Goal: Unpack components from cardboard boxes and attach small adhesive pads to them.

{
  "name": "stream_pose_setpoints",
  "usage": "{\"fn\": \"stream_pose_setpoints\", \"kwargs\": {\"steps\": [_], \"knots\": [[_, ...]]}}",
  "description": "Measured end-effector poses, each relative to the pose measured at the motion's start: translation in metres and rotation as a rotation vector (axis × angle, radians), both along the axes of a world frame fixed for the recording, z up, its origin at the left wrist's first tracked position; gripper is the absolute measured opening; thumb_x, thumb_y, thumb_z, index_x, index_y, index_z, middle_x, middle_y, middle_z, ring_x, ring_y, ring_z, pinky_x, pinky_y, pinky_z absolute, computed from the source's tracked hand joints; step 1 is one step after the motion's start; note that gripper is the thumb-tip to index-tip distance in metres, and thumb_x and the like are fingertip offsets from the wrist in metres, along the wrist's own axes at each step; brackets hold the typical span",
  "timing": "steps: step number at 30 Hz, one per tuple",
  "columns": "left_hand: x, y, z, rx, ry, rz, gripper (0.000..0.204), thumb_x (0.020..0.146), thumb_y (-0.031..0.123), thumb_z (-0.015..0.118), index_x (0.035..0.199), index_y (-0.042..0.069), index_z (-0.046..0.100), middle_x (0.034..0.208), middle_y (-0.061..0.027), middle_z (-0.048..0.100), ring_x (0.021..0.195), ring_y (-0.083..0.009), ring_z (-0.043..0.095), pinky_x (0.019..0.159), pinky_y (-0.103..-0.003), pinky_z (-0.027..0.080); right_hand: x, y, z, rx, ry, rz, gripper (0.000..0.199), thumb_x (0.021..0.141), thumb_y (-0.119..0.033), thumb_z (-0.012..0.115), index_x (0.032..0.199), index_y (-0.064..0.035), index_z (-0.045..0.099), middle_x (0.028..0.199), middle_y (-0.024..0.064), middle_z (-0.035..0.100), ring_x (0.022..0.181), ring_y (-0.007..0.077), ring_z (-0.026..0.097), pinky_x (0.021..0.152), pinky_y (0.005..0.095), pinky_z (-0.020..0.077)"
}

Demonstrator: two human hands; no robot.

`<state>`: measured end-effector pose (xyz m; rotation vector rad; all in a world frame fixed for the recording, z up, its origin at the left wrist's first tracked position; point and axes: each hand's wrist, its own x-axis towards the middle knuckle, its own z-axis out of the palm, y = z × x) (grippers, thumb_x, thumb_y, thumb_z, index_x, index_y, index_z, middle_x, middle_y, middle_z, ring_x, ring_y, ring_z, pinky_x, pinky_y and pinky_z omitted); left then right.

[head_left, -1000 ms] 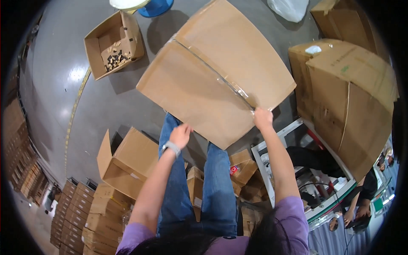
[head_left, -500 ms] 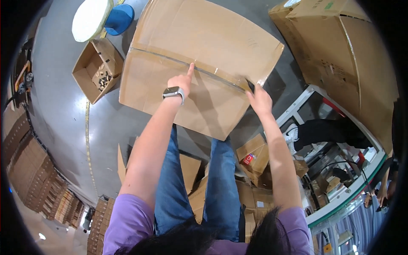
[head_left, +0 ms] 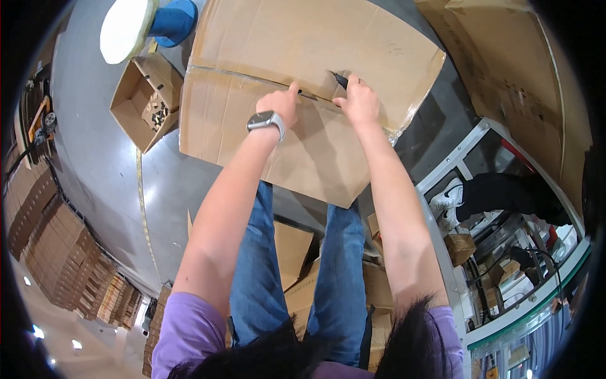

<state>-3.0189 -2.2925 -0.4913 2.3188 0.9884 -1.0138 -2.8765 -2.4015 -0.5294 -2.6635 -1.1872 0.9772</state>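
Since 0.5 s ago, the left hand [head_left: 279, 103] has slid along the taped seam of the large cardboard box [head_left: 303, 95] ahead, forefinger pressing; the right hand [head_left: 358, 101], closer now, grips a dark box cutter [head_left: 341, 80].

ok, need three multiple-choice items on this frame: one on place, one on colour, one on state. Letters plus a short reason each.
1. Where does the small open box lie relative to the large cardboard box?
A. to its left on the floor
B. on top of it
C. to its right

2. What colour is the round stool base near the top edge?
A. red
B. blue
C. green

3. What is the state of the large cardboard box?
A. flaps wide open
B. crushed flat
C. closed, with a taped seam across its top

Answers:
1. A, it sits on the grey floor left of the big box.
2. B, the base is plainly blue.
3. C, the left hand presses on the seam and the right hand holds a dark tool at it.
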Motion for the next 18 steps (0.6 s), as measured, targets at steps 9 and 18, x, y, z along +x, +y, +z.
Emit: {"fn": "stream_pose_setpoints", "kwargs": {"steps": [9, 18], "knots": [[-0.008, 0.004, 0.015, 0.021, -0.027, -0.073, 0.025, 0.085, 0.011, 0.048, 0.109, 0.01, 0.055, 0.087, -0.0113, 0.065, 0.081, -0.0284, 0.064, 0.068, -0.038, 0.052, 0.0, 0.001, 0.012, -0.023, 0.117, 0.024, 0.05, 0.064, -0.012, 0.076, 0.102, -0.0016, 0.046, 0.103, 0.0185, 0.058, 0.099, 0.032, 0.057, 0.083, 0.0395, 0.0479], [-0.088, -0.061, 0.151, -0.008, -0.124, -0.027, 0.035, 0.068, 0.006, 0.055, 0.102, 0.013, 0.051, 0.058, -0.0149, 0.058, 0.057, -0.0336, 0.06, 0.05, -0.044, 0.047, 0.015, -0.013, 0.007, 0.069, 0.136, 0.021, 0.049, 0.068, -0.014, 0.073, 0.107, -0.003, 0.046, 0.106, 0.0186, 0.057, 0.1, 0.034, 0.055, 0.085, 0.0409, 0.0465]]}}
